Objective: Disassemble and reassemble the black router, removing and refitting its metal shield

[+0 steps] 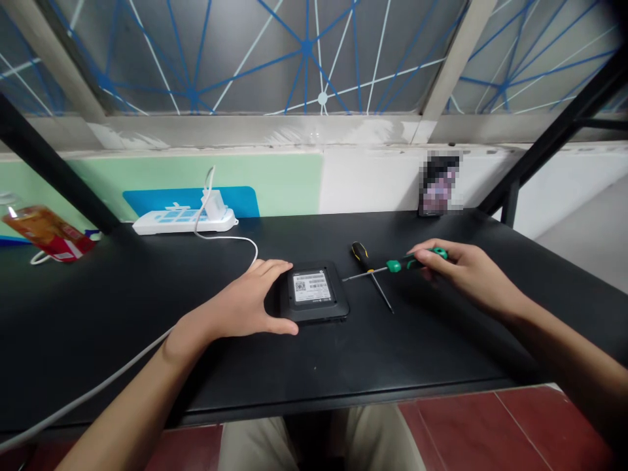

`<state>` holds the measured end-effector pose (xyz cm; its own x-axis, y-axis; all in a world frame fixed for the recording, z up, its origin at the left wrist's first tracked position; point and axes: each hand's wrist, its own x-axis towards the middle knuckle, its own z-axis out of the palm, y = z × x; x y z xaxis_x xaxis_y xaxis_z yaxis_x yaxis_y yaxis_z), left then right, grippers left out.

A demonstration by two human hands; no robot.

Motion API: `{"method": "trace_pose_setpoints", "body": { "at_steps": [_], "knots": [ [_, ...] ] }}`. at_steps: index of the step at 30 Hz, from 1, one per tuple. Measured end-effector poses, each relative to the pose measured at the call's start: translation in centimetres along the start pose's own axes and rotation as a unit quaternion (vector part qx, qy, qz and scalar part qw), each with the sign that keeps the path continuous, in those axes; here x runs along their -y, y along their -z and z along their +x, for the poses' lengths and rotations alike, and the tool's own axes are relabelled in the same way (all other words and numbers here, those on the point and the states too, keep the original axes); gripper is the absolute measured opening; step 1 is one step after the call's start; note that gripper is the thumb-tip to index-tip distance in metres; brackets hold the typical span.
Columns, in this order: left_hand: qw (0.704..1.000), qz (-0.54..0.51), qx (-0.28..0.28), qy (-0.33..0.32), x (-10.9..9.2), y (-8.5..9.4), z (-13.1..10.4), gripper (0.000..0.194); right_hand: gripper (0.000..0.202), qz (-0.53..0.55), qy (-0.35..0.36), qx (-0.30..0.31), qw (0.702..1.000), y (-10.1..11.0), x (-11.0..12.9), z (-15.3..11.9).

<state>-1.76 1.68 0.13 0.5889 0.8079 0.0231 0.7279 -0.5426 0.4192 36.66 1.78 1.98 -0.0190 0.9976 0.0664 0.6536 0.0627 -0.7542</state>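
Note:
A flat black square device point(313, 313) with a white label lies on the black table. My left hand point(250, 299) grips its left side, thumb at the near edge and fingers at the far left corner. In my right hand point(449, 265) is a green and black screwdriver point(393, 265), held by the handle, its shaft pointing left. The tip is close to the right edge of the device; whether they touch I cannot tell. Beneath that shaft, a black and yellow screwdriver point(360, 254) rests on the table and crosses it.
At the back left sits a white power strip point(184, 221) with a plugged-in charger. Its white cable point(132, 361) runs past my left arm. A drink bottle point(49, 232) is at the far left; a blurred phone-like object point(438, 186) leans on the wall.

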Motion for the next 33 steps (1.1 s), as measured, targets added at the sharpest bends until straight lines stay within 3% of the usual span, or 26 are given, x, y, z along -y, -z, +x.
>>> {"method": "trace_pose_setpoints", "body": {
  "at_steps": [23, 27, 33],
  "knots": [
    [1.0, 0.001, 0.004, -0.005, 0.0, 0.1, 0.0, 0.102, 0.057, -0.051, 0.02, 0.018, 0.998, 0.3, 1.3, 0.7],
    [1.0, -0.01, 0.003, -0.002, 0.0, 0.0, 0.0, 0.104, 0.053, -0.052, 0.037, 0.056, 0.996, 0.7, 2.5, 1.3],
    [1.0, -0.015, 0.01, 0.012, 0.1, -0.1, -0.1, 0.108, 0.051, -0.143, 0.044, 0.058, 0.987, 0.9, 5.6, 1.9]
  ]
}}
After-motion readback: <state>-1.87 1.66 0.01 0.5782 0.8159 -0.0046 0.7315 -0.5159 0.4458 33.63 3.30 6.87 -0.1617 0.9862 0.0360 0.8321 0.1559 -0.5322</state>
